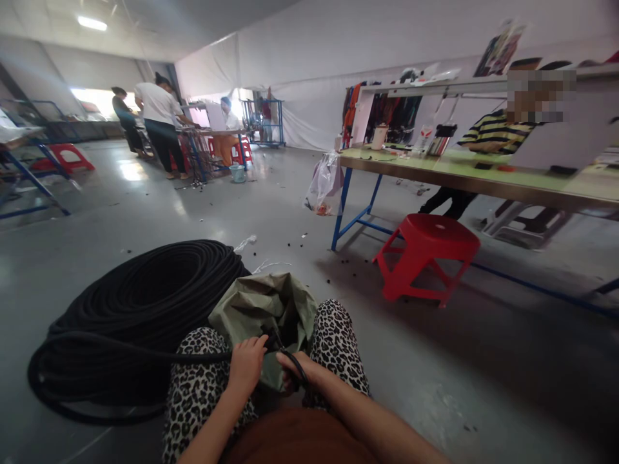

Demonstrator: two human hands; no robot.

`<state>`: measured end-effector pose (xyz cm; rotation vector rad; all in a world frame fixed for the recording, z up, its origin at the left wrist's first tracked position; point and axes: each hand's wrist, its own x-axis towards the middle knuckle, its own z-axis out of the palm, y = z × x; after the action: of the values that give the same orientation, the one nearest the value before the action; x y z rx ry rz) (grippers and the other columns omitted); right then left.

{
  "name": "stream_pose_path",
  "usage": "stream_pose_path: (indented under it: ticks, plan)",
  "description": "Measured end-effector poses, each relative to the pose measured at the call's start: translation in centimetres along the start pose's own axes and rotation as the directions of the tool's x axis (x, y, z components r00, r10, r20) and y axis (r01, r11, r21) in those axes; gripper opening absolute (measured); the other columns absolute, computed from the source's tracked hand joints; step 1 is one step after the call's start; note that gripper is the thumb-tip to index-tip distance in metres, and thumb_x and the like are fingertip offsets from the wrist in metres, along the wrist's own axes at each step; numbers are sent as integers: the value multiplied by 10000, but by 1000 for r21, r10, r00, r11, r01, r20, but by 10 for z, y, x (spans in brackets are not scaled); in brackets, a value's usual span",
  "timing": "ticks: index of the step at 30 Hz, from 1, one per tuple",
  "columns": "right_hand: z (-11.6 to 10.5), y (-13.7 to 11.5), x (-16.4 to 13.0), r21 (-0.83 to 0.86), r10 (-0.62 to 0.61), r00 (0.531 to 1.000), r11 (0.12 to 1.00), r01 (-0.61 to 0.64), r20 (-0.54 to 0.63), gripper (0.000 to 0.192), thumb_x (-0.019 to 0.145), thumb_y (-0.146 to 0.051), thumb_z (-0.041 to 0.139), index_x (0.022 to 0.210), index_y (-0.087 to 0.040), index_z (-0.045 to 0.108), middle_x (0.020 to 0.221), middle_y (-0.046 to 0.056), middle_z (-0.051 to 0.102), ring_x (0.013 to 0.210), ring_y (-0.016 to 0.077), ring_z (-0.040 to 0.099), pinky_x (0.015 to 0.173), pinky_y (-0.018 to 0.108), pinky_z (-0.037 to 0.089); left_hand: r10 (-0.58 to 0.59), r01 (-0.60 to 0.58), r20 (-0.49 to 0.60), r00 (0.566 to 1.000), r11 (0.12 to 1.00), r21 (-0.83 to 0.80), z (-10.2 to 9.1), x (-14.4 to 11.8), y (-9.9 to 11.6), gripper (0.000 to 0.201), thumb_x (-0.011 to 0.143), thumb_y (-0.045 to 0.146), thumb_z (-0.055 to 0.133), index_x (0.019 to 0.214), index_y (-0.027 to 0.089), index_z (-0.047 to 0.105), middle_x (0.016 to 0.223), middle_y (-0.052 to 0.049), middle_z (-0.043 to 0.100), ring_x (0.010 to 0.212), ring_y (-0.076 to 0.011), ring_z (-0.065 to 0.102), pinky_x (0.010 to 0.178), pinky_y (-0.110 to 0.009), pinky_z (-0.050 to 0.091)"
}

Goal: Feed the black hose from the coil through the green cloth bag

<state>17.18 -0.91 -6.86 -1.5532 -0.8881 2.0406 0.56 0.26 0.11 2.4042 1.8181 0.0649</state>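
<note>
Seated person, legs in leopard-print trousers, works over the lap. Left hand (246, 364) has its fingers clenched on a black cable (145, 353) that runs from the large cable coil (140, 303) lying on the floor at the left. Right hand (302, 368) has its fingers closed around the cable's free end, which loops just above the mouth of a green bag (261, 306) held between the knees. What the right hand does at the tip is too small to tell.

Judgement: the lead from the coil lies slack; keeping it so avoids dragging the turns. Hands should stay close together and over the bag, so anything shed drops inside. A red stool (425, 254) stands well apart by the long surface (478, 180).
</note>
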Motion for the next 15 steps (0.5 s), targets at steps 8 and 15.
stream_pose_path:
  ticks: [8, 15]
  plan:
    - [-1, 6, 11, -79, 33, 999, 996, -36, -32, 394, 912, -507, 581, 803, -129, 555, 528, -13, 544, 388, 124, 556, 384, 202, 466, 28, -29, 50, 998, 999, 26, 0, -2, -1, 387, 944, 210, 402, 1261, 240, 621, 1142, -73, 709, 1056, -233, 634, 896, -368, 419]
    - [3, -4, -3, -43, 5, 999, 999, -7, -49, 371, 932, -423, 575, 701, -138, 525, 459, -39, 480, 334, 85, 455, 357, 176, 401, 29, -32, 94, 995, 999, 28, 0, -1, -1, 395, 940, 206, 410, 1283, 246, 601, 1153, -73, 702, 1081, -219, 627, 905, -355, 415]
